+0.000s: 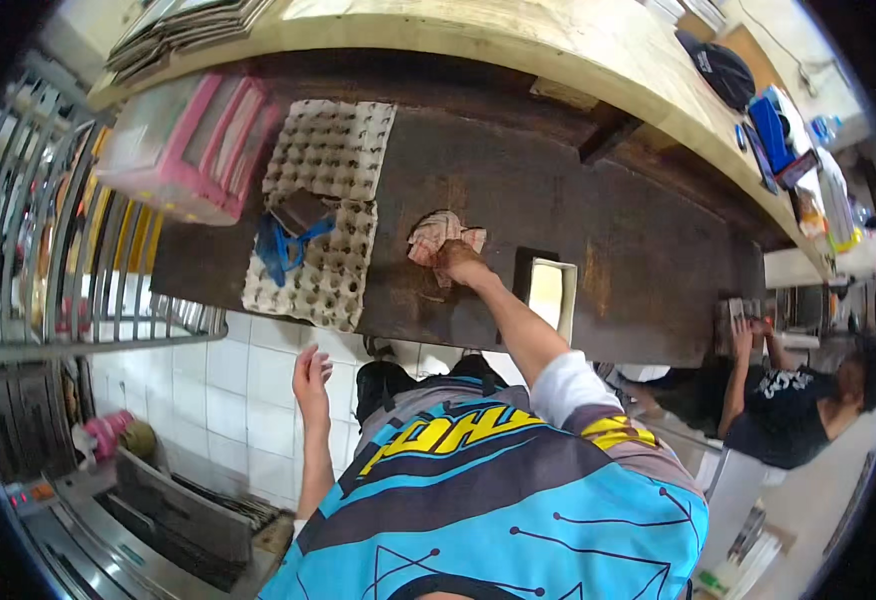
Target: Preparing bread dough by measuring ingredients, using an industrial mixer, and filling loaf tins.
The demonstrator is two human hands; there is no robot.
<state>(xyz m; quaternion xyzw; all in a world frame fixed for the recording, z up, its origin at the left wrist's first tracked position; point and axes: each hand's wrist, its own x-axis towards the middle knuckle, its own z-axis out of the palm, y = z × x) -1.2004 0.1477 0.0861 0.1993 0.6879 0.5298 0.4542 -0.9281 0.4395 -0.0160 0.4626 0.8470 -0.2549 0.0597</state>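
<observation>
Right-hand fingers: the right hand [460, 263] is bunched over the cloth and grips it; the fingertips are partly hidden in its folds.
Checked cloth [434, 234]: crumpled under the right hand, pale with reddish lines, lying on the counter [648, 240] left of its middle, between the far and near edges.
Left-hand fingers: the left hand [312, 377] hangs in the air outside the near edge, loosely bent and parted, near the lower egg tray.
Rectangular container [570, 310]: light inside, just right of the right forearm, by the near edge.
Egg trays: two grey moulded trays toward the left edge; the upper tray [326, 140] reaches toward the far edge, the lower tray [343, 275] comes to the near edge.
On the lower tray: a blue strap-like item [276, 250], beside a dark piece.
Far left corner: a pink-framed, see-through drawer unit [183, 150].
Right edge: a co-worker [783, 415] in dark clothes has both hands at a greyish stack [729, 312].
Above the far edge: a pale wooden shelf [518, 45], bearing a dark cap [723, 75] and a blue box [773, 130] toward its right end.
Beyond the left edge: a metal rack [88, 345].
Floor: white tiles [223, 410].
</observation>
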